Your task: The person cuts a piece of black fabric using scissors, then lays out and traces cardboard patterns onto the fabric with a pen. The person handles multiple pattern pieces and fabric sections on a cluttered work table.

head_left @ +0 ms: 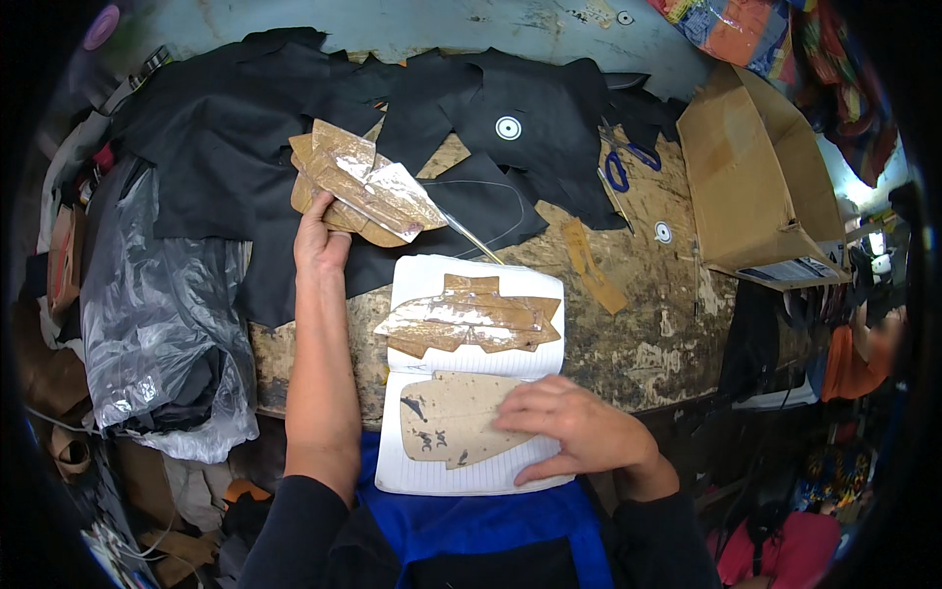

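My left hand (321,236) grips a fanned stack of brown cardboard pattern pieces (339,162), shiny with clear tape, above black leather sheets (245,177). An open lined notebook (471,481) lies before me at the bench's near edge. Taped brown pattern pieces (471,319) cover its upper page. Across the lower page lies a grey-beige cardboard pattern piece (456,422) with dark marks. My right hand (579,427) rests its fingertips on that piece's right side, thumb apart from the fingers. A thin pointed tool or pen (476,242) slants between the stack and notebook.
Blue-handled scissors (616,169) lie at the back right of the worn wooden bench (677,344). An open cardboard box (726,187) stands on the right. Brown strips (594,270) lie right of the notebook. A clear plastic bag (167,324) with dark material hangs at left.
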Motion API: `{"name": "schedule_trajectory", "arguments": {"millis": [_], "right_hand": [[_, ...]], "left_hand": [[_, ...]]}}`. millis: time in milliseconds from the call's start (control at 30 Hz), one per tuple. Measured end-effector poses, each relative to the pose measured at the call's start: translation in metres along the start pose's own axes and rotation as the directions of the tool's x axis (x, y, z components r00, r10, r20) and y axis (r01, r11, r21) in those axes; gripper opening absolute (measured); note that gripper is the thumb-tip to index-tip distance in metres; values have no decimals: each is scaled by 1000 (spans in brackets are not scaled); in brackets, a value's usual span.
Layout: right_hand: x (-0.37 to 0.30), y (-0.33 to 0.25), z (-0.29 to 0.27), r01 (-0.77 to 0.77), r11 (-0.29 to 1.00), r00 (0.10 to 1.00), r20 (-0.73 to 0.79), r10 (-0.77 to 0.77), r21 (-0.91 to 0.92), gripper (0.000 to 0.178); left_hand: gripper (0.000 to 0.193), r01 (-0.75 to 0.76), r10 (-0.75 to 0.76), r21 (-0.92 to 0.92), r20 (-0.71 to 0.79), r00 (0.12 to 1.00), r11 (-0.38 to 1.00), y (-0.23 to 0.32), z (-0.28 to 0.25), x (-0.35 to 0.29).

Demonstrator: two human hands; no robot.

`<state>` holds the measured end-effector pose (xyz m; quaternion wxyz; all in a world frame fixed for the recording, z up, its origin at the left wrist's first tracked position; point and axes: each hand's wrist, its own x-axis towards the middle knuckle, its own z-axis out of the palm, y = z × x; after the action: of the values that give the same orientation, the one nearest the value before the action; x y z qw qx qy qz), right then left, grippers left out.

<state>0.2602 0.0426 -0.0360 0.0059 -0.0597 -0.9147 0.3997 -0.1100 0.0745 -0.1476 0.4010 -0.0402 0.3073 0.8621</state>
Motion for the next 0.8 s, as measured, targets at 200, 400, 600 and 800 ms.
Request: {"name": "schedule_trajectory", "arguments": {"millis": [200, 400, 600, 800], "right_hand": [[-1, 16, 12, -121, 992, 991, -63, 119, -30, 56], [3, 27, 16, 32, 998, 971, -239, -18, 54, 30], [11, 41, 15, -232, 959, 728, -625, 283, 164, 14], [-4, 85, 6, 11, 852, 221, -832, 509, 524, 17]], "left_hand": [[35, 61, -67, -71, -96, 993, 996, 0, 4, -2], [37, 111, -117, -65, -94, 989, 992, 3, 13, -12], [45, 101, -104, -153, -11, 995, 983, 0, 19, -22], [39, 138, -137, 123, -23, 990, 983, -3, 10, -15]]}}
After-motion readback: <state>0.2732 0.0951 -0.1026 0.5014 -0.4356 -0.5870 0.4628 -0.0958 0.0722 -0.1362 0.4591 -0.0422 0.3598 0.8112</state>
